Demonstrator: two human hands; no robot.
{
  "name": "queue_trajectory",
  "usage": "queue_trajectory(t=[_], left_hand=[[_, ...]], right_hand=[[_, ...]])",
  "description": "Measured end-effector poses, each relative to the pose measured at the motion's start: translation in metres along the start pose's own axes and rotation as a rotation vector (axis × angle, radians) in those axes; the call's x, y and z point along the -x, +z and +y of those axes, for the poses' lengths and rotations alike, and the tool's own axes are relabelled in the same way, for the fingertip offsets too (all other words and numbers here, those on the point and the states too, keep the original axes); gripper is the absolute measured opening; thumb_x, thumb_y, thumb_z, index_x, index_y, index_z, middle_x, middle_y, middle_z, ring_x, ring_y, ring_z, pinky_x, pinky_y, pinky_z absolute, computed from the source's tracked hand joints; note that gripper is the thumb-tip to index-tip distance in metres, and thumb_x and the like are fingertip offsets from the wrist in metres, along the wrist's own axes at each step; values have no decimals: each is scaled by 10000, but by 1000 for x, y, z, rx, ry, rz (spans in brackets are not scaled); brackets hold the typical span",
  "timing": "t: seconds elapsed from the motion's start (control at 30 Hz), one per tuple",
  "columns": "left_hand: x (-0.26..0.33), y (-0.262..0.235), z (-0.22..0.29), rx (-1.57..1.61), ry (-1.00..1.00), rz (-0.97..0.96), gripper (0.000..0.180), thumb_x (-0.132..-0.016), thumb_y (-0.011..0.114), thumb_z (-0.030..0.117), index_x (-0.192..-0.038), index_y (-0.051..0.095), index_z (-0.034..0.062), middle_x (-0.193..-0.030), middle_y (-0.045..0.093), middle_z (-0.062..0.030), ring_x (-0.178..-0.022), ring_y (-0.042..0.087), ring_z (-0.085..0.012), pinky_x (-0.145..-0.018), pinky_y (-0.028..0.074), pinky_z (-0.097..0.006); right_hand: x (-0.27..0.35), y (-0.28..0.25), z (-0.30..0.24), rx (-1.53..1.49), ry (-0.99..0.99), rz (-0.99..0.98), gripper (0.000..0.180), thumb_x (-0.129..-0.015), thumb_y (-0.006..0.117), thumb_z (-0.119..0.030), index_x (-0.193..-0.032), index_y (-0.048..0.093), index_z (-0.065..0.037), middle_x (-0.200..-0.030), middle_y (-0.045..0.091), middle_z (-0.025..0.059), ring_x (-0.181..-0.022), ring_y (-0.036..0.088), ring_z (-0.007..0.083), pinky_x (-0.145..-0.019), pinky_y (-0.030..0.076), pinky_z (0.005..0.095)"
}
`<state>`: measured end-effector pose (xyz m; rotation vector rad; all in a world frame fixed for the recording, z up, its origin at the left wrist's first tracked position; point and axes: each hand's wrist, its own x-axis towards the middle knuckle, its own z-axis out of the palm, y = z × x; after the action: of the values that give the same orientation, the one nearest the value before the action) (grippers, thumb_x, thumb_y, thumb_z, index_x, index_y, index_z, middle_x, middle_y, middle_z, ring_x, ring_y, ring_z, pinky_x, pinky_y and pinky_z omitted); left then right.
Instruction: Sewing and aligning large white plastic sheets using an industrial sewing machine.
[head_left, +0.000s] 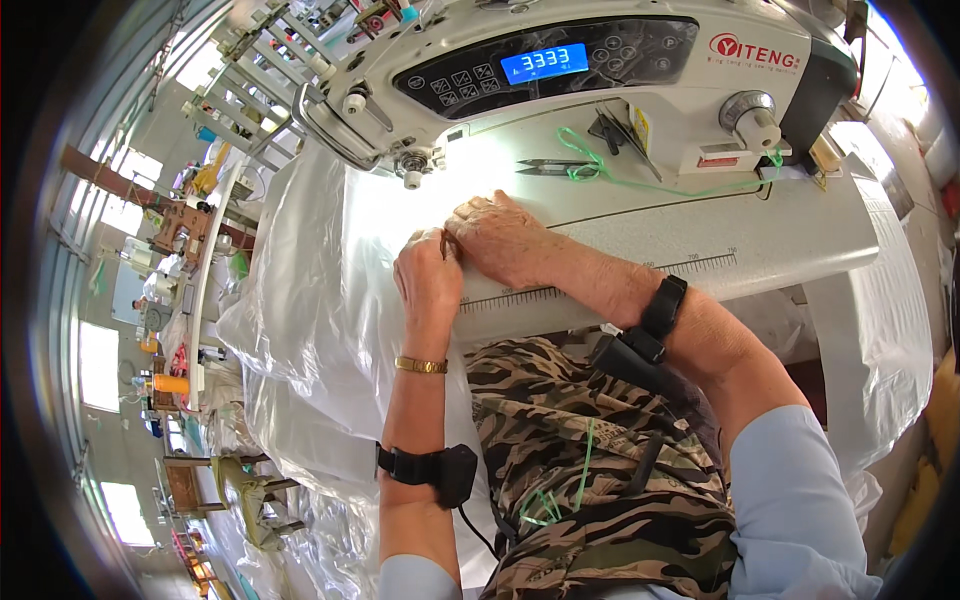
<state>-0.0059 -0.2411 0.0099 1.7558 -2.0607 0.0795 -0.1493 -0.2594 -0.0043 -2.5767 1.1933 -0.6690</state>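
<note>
Clear plastic sheet [310, 270], lg., spreads at 9 o'clock, hangs down toward 7, wrinkled; its upper part by the needle is washed out by lamp glare. White sewing machine [620, 110] spans 11 to 2 o'clock, lit blue display [545, 63] on its panel. Counter [790, 235] w/ ruler marks along near edge, approx. 2 to 3 o'clock. Camo apron [600, 490] at 5 o'clock. R hand [500, 238] just above ctr., 12 o'clock, fingers curled down on counter, below the needle area. L hand [430, 270] at 10 to 11 o'clock, touching R hand, fingers bent, right beside sheet. Can't tell if either grips the sheet edge. Handwheel [748, 120] at 2 o'clock. Thread snips [550, 162] lie at 1 o'clock, green thread [582, 173] looped abt. the handle end.
</note>
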Motion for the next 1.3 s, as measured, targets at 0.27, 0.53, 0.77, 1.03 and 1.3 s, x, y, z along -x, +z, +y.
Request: queue_trajectory(t=[0.27,0.53,0.77,1.03,1.3], left_hand=[[-22,15,-18,-48,66,92,146,-805,593,53,-868,695,-31,-1036,634,-291,-932,643,-394,-833,506,-447],[-43,27,-39,-172,26,40,146,-785,569,35,-702,626,-72,-1176,558,-369,-817,665,-412,-742,537,-413],[-39,29,-62,-16,4,273,139,-805,594,57,-746,607,-69,-950,642,-243,-810,637,-397,-737,515,-443],[-21,16,-76,236,-126,277,126,-804,564,66,-777,609,-48,-644,598,-183,-586,567,-344,-590,469,-383],[-10,13,-80,486,-165,241,152,-802,594,61,-883,651,-53,-681,638,-132,-580,580,-195,-596,481,-328]], right_hand=[[6,-12,5,138,257,206,279,-893,565,-190,-1119,588,-27,-1135,611,128,-1160,527,268,-1068,296,471],[21,-34,24,432,647,331,264,-889,620,-246,-1092,620,-77,-1110,618,64,-1142,504,233,-1065,249,493],[28,-26,30,425,619,472,172,-831,629,-173,-967,658,-72,-1076,610,89,-1101,510,252,-1028,261,525],[22,-25,19,413,640,359,171,-829,622,-117,-991,647,-69,-1049,597,89,-1063,526,242,-937,373,442],[13,-14,1,495,346,220,147,-848,571,-79,-973,627,-24,-1005,605,131,-966,602,242,-799,498,367]])
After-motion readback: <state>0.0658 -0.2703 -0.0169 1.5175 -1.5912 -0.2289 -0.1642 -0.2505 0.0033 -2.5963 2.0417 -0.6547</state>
